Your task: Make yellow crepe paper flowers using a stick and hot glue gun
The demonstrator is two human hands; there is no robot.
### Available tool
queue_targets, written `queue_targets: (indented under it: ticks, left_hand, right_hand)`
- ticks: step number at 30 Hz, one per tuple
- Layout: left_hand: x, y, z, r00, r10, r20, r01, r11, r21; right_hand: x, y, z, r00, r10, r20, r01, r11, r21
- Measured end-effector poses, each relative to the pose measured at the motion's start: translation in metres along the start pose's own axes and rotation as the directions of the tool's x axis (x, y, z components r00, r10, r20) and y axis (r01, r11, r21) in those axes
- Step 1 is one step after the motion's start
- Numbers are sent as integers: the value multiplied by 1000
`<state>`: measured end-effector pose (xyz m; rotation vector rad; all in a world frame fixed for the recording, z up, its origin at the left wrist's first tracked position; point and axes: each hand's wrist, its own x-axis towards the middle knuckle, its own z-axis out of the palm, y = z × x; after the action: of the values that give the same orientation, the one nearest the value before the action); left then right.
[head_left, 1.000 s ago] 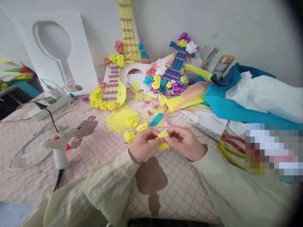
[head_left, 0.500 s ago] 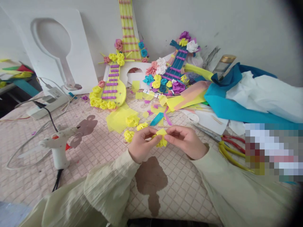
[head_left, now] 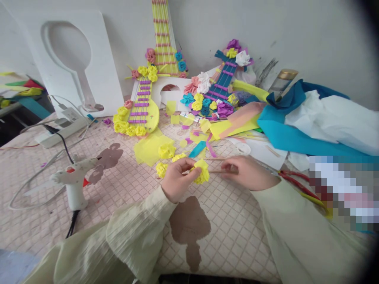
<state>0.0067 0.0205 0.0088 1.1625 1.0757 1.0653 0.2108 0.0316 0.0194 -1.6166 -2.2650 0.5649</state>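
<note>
My left hand (head_left: 180,177) is closed, with thumb and fingertips pinching a yellow crepe-paper flower (head_left: 201,175) above the table. A flat yellow petal stands up at the top of it. To the right, my right hand (head_left: 248,171) has its fingers closed around a thin brown stick (head_left: 217,171), which points left toward the flower. A second thin brown stick (head_left: 215,159) shows just above; whether the hand grips it too is unclear. More yellow paper flowers (head_left: 166,150) and yellow paper sheets (head_left: 148,146) lie beyond my left hand.
On the left, a white glue gun (head_left: 76,177) stands near a power strip (head_left: 60,130) and cables. Guitar-shaped crafts (head_left: 152,112) lean at the back beside a white cut-out board (head_left: 103,59). Red-handled scissors (head_left: 296,181) and blue crepe paper (head_left: 284,130) are on the right.
My right hand has let go of the yellow flower and moved right, and now has a thin brown stick in its fingers. My left hand still holds the flower.
</note>
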Motion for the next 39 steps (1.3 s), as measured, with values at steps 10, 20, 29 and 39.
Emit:
queue_targets:
  ticks: [10, 20, 29, 39]
  left_hand:
    - [0, 4, 0, 1000, 11, -21, -12, 1000, -18]
    - [-3, -5, 0, 970, 236, 54, -242, 951, 194]
    - [-7, -3, 1, 983, 176, 55, -184, 932, 311]
    - [-7, 2, 0, 975, 209, 79, -223, 909, 351]
  right_hand:
    - [-4, -7, -1, 971, -74, -228, 115, 978, 173]
    - [-11, -30, 1, 889, -376, -262, 406, 911, 73]
    - [-13, -34, 9, 895, -327, -302, 361, 931, 60]
    - [-15, -36, 8, 956, -182, -229, 236, 944, 232]
